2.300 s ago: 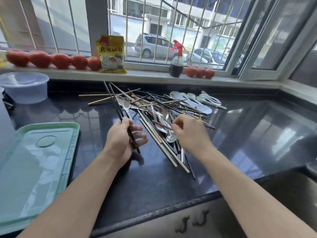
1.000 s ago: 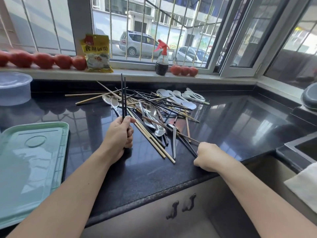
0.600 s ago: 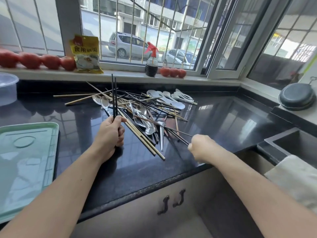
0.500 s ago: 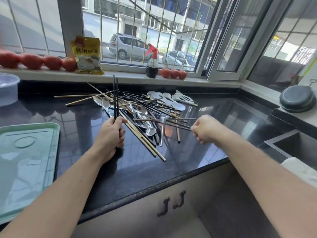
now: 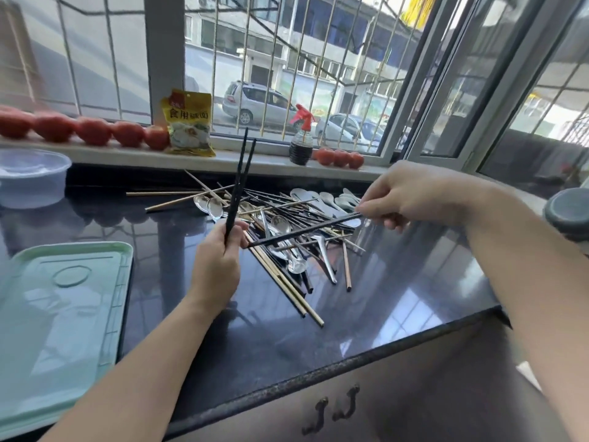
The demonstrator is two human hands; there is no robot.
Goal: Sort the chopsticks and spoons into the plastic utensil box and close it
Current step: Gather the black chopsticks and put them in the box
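At the far left a pale green plastic utensil box lid (image 5: 60, 317) lies flat on the black counter (image 5: 398, 301). The left hand (image 5: 220, 260) has its grip curled round two black chopsticks (image 5: 239, 177) standing upright, tips slightly splayed. Beyond it sprawls the pile of wooden and black chopsticks, steel spoons (image 5: 280, 224) and white ceramic spoons (image 5: 322, 199). The right hand (image 5: 411, 196) pinches another black chopstick pair (image 5: 306, 229), held nearly level above the pile, its far end reaching toward the left hand.
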